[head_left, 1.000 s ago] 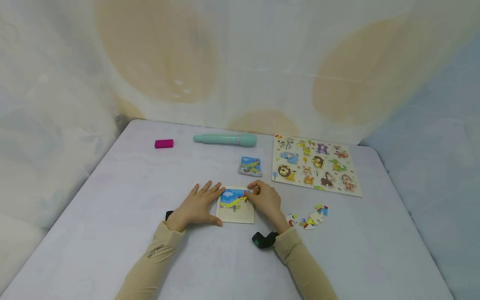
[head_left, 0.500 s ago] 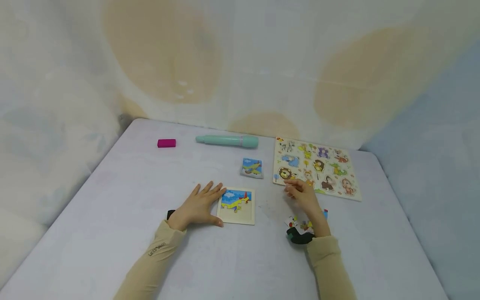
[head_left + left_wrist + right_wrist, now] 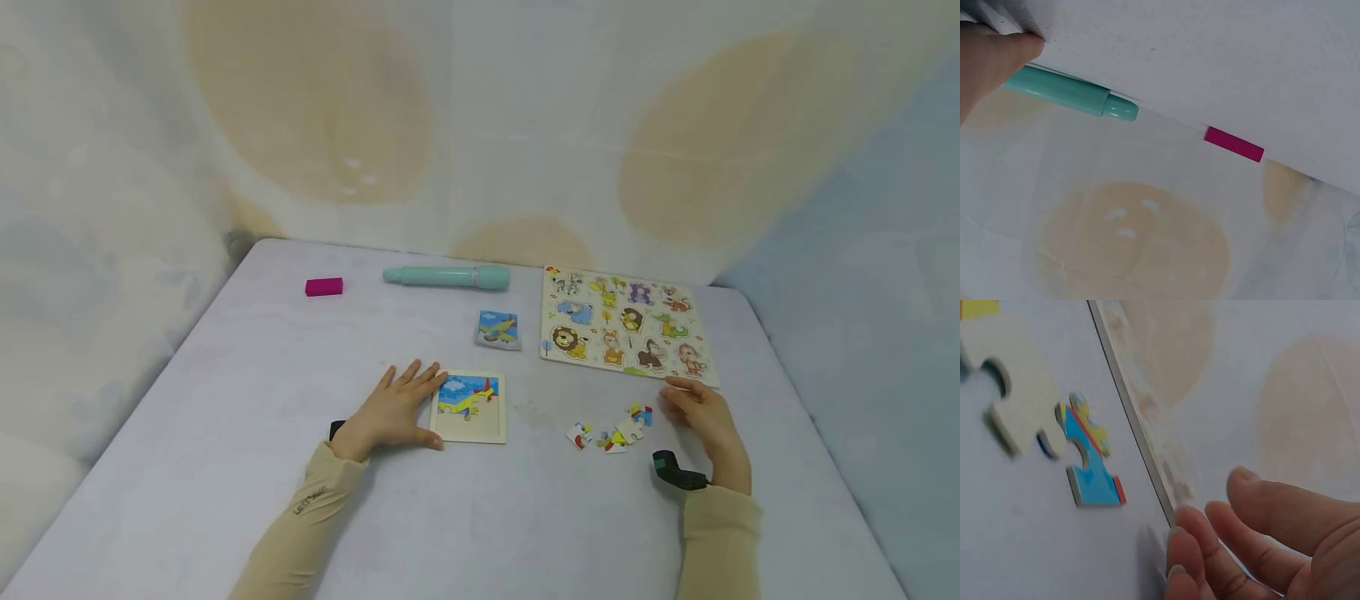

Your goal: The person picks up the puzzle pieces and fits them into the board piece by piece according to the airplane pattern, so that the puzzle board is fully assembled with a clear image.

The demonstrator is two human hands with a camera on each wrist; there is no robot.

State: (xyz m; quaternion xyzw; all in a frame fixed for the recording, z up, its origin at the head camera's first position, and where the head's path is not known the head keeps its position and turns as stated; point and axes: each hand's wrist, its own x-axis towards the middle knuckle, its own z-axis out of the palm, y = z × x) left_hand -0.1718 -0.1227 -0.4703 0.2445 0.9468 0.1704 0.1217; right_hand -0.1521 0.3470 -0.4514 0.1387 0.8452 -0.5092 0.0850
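Note:
A small wooden puzzle tray (image 3: 487,429) lies mid-table, its upper part filled with joined pieces (image 3: 457,396) of a yellow plane on blue sky; the lower right is bare wood. My left hand (image 3: 393,414) rests spread at the tray's left side, fingertips and thumb touching its edge. Right of the loose puzzle pieces (image 3: 632,431), my right hand (image 3: 705,422) hovers with relaxed, slightly bent fingers and holds nothing. In the right wrist view, a blue, yellow and red piece (image 3: 1094,481) lies near that hand, beside a piece turned plain side up (image 3: 1016,381).
A wooden animal puzzle board (image 3: 626,325) lies at the back right. Behind the tray is a small plane picture block (image 3: 498,330). A mint-green tube (image 3: 446,277) and a magenta block (image 3: 324,287) lie along the back edge.
My right hand has left the tray, where its fingers were at the red tail piece, and moved right past the loose pieces. The left hand stays in place.

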